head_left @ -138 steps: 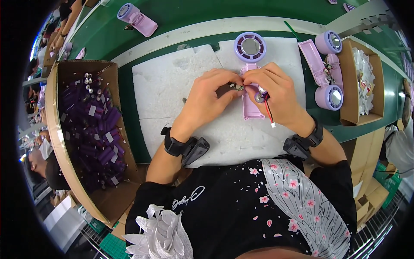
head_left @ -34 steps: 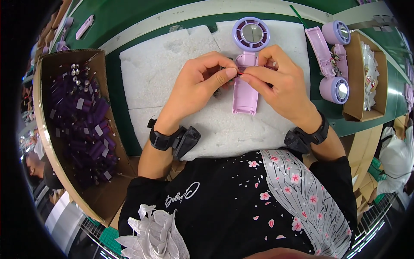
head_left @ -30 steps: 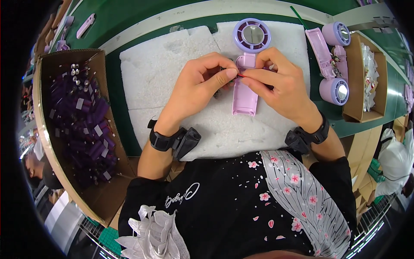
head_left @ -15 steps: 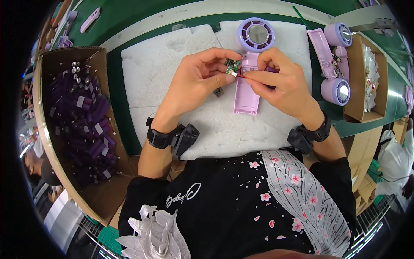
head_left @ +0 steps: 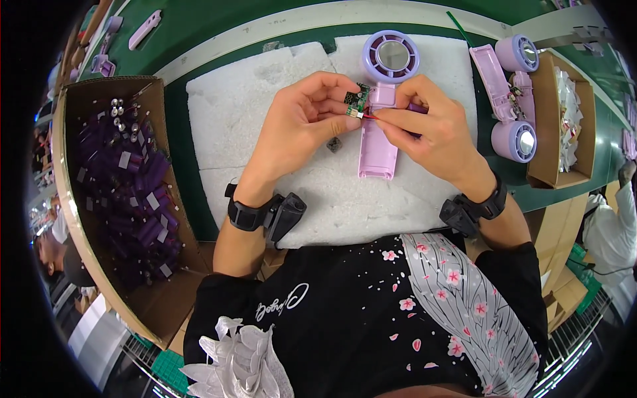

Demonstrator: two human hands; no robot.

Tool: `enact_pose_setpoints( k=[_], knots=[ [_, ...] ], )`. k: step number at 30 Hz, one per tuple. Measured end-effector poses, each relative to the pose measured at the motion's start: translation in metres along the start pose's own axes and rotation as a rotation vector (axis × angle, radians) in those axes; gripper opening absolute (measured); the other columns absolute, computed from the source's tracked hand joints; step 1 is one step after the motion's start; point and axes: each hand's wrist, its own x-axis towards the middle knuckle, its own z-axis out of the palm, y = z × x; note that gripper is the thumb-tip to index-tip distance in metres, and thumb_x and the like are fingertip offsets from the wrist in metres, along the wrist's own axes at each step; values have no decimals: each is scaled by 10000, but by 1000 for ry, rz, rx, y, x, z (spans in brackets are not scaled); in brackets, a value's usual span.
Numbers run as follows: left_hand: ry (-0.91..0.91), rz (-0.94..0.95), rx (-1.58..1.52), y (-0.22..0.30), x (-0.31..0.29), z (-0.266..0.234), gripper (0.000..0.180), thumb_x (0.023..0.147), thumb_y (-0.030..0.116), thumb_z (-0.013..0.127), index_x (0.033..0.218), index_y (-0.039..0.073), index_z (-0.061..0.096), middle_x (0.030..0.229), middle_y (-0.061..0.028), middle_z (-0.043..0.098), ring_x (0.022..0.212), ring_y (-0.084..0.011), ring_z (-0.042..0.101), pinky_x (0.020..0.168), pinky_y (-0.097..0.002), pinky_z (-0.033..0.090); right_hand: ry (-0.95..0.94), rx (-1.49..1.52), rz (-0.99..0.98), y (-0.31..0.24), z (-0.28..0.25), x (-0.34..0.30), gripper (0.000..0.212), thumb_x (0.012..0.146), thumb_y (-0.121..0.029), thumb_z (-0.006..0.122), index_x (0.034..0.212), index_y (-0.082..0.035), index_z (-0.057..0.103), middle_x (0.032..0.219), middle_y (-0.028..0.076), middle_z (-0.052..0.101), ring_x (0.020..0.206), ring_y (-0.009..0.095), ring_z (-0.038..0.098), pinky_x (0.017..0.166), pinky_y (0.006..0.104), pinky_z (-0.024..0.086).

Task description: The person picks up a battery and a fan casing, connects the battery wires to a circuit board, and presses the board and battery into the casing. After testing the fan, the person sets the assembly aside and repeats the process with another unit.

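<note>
My left hand (head_left: 300, 118) pinches a small green circuit board (head_left: 357, 99) between thumb and fingers. A white plug (head_left: 355, 113) sits at the board's lower edge, and I cannot tell if it is fully seated. Thin red and black wires (head_left: 369, 117) run from it to my right hand (head_left: 434, 126), whose thumb and forefinger are closed on them. A purple battery cell (head_left: 417, 108) shows partly under the right fingers. Below both hands lies an open pink handle shell (head_left: 377, 158), joined to a round lilac fan head (head_left: 391, 57).
A white foam pad (head_left: 232, 113) lies under the work, with a small dark piece (head_left: 334, 144) on it. At left stands a carton (head_left: 179, 278) of purple battery cells. Two more opened fans (head_left: 514, 140) and a carton (head_left: 541, 119) of white-wrapped parts are at right.
The board has tilted so more of its face shows, with the plug still at its edge. Both hands stay nearly in place. The whole view has shifted slightly.
</note>
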Motion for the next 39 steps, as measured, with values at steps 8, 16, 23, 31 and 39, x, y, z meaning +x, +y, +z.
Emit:
enact_pose_setpoints(
  k=[8, 16, 23, 31, 39],
  knots=[
    [69, 24, 31, 2, -2, 4, 363, 769, -135, 692, 1115, -62, 609, 1028, -88, 640, 897, -145, 641, 841, -256, 538, -7, -16, 0, 0, 0, -1, 193, 679, -16, 778, 863, -64, 748, 829, 46, 544, 601, 145, 541, 516, 256, 437],
    [90, 172, 195, -1, -3, 9, 381, 780, -100, 643, 1143, 14, 668, 949, -64, 674, 814, -112, 633, 806, -233, 535, 3, 35, 6, 2, 0, 0, 132, 704, -14, 768, 828, -43, 733, 828, 54, 542, 598, 132, 534, 515, 252, 432],
    [42, 215, 312, 0, -3, 14, 419, 776, -98, 622, 1187, -20, 636, 1034, -86, 650, 881, -133, 616, 818, -255, 521, 81, 71, 76, -2, 1, 1, 278, 693, -43, 778, 954, -50, 684, 856, 73, 592, 661, 195, 596, 560, 283, 473],
    [82, 209, 260, -5, -3, 16, 372, 784, -107, 623, 1153, -55, 638, 1089, -112, 647, 918, -139, 624, 826, -260, 523, 104, 70, 140, -9, 0, 4, 326, 692, -46, 777, 1001, -58, 671, 885, 76, 629, 717, 217, 632, 610, 282, 500],
    [118, 333, 462, -5, -4, 16, 269, 768, -70, 657, 1033, -52, 694, 1006, -118, 682, 853, -144, 663, 741, -247, 546, 108, 49, 133, -8, 0, 4, 334, 670, -43, 795, 985, -47, 682, 874, 70, 635, 721, 199, 635, 616, 277, 505]
  ],
)
